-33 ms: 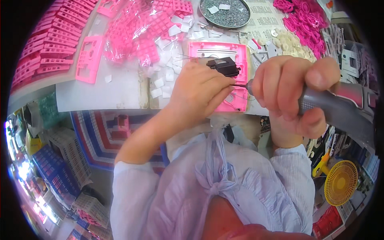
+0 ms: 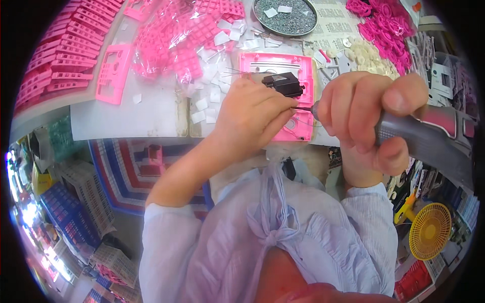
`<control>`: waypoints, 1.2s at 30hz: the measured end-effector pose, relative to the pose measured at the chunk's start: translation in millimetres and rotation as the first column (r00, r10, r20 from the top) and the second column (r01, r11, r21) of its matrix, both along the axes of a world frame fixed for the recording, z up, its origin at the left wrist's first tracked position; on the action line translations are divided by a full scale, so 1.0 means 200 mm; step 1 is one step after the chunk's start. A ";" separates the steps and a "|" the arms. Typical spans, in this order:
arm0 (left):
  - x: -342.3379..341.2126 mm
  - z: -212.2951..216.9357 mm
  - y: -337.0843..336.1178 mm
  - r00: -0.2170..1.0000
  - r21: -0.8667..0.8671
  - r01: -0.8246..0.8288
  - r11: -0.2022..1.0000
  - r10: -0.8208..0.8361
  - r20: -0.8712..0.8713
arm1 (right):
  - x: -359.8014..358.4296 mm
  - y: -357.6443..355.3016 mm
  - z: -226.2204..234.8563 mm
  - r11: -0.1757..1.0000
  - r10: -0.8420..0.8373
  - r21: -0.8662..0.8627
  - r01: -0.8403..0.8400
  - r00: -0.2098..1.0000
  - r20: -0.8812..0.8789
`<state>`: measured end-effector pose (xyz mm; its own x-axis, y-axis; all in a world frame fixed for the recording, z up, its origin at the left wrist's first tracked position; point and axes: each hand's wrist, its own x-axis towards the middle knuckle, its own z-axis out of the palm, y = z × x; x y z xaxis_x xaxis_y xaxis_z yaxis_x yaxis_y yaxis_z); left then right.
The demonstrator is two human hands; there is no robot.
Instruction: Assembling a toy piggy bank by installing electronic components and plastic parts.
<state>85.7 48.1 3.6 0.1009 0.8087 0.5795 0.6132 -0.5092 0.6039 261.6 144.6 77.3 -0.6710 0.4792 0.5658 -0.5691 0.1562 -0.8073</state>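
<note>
My left hand [image 2: 255,107] is closed around a black boxy part [image 2: 283,84] with thin wires trailing from it. The part is over an open pink plastic housing [image 2: 304,132], which lies at the table's near edge. My right hand [image 2: 371,113] grips a grey electric screwdriver [image 2: 424,136] from the right, thumb and fingers wrapped round its body. The driver's dark bit [image 2: 304,108] points left and meets my left fingertips beside the black part. Those fingertips hide whatever the bit's tip touches.
Behind the housing stands a round tray [image 2: 256,20] of small screws. Pink button grids in clear plastic [image 2: 177,45], pink frames [image 2: 76,55], white paper pieces [image 2: 202,104], cream round parts [image 2: 371,58] and magenta loops [image 2: 381,30] surround it. A yellow fan [image 2: 430,231] stands low right.
</note>
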 end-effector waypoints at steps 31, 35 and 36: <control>-0.14 -0.17 -0.07 0.944 0.006 -0.208 0.978 0.203 -0.261 | -0.30 0.04 -0.32 0.991 -0.100 0.094 0.096 0.995 0.031; -0.14 -0.16 -0.08 0.940 -0.038 -0.204 0.978 0.185 -0.286 | -0.31 0.07 -0.28 0.967 -0.069 0.252 0.032 0.988 0.140; -0.14 -0.15 -0.08 0.939 -0.055 -0.210 0.976 0.186 -0.289 | -0.31 0.08 -0.28 0.961 -0.081 0.276 0.033 0.983 0.164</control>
<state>58.3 32.4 -25.9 0.0822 0.8733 0.4801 0.8469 -0.3152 0.4283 200.2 160.5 20.9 -0.7457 0.3640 0.5581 -0.4094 0.4106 -0.8148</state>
